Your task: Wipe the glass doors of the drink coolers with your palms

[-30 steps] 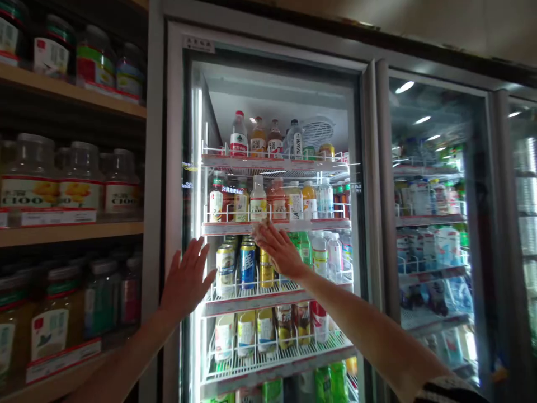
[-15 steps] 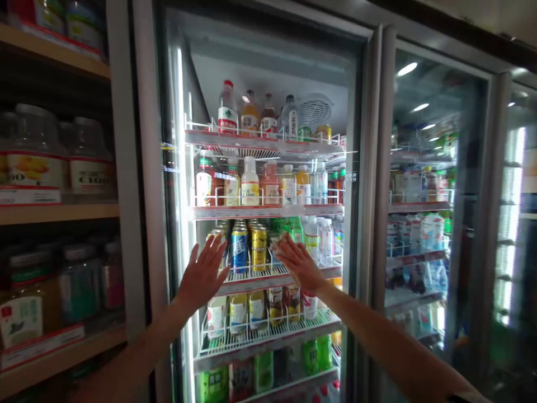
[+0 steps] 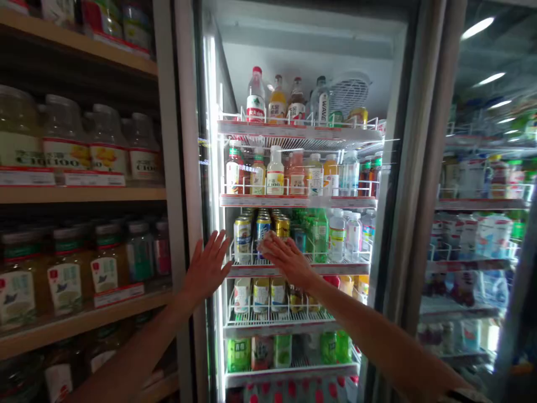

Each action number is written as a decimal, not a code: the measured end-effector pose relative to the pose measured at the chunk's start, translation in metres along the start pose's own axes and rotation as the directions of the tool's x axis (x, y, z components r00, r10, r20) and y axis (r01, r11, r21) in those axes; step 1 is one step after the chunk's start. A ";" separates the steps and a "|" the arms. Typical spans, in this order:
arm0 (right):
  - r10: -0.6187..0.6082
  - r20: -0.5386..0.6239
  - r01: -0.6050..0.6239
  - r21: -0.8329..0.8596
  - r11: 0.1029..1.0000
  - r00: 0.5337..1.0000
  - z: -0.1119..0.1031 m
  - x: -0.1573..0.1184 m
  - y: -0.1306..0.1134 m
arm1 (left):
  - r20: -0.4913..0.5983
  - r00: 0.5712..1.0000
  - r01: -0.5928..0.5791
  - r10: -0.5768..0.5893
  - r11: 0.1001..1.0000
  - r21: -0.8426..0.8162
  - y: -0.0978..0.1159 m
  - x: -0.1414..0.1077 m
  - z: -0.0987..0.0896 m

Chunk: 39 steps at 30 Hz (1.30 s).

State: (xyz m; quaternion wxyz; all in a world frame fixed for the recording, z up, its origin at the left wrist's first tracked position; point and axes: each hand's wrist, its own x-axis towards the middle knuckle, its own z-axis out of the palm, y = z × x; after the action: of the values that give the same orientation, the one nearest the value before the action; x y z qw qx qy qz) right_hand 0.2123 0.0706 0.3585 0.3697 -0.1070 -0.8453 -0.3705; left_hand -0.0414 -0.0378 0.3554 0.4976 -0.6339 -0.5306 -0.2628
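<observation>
A glass cooler door [image 3: 310,53] stands in front of me, with lit drink shelves behind it. My left hand [image 3: 207,266] is raised at the door's left edge, palm forward and fingers spread, holding nothing. My right hand [image 3: 291,263] is in front of the middle of the glass, its fingers pressed over a crumpled whitish cloth [image 3: 265,242]. Most of the cloth is covered by the fingers, so I cannot tell if it is fabric or paper. Behind the hands, through the glass, are a blue can [image 3: 263,228] and gold cans [image 3: 282,226].
On the left, open wooden shelves [image 3: 84,195] hold rows of bottled drinks. A metal frame post [image 3: 434,140] separates this door from another glass cooler door [image 3: 478,73] on the right. Bottles [image 3: 276,170] and green packs [image 3: 239,354] stand on the cooler's wire shelves.
The view has shifted left and nearer, showing more of the wooden shelves. My right hand with the cloth has moved left across the glass, closer to my left hand, which stays spread.
</observation>
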 end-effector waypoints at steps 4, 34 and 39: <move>0.199 0.001 -0.199 0.033 0.979 0.980 -0.003 0.048 -0.002 | 0.017 0.999 0.039 -0.039 0.999 0.001 -0.011 -0.011 -0.007; 0.296 -0.200 -0.264 0.175 0.949 0.934 0.013 -0.008 -0.003 | -0.078 0.984 0.082 -0.158 0.804 -0.589 0.139 0.043 -0.003; 0.086 -0.115 -0.078 0.074 0.994 0.990 -0.016 -0.040 0.030 | -0.136 0.935 0.218 -0.327 0.835 -0.505 0.165 0.082 0.028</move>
State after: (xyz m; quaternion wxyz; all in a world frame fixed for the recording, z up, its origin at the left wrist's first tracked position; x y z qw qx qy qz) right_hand 0.2629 0.0843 0.3540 0.4373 -0.1066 -0.8293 -0.3311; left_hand 0.1314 0.0313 0.3576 0.3357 -0.6227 -0.4761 -0.5224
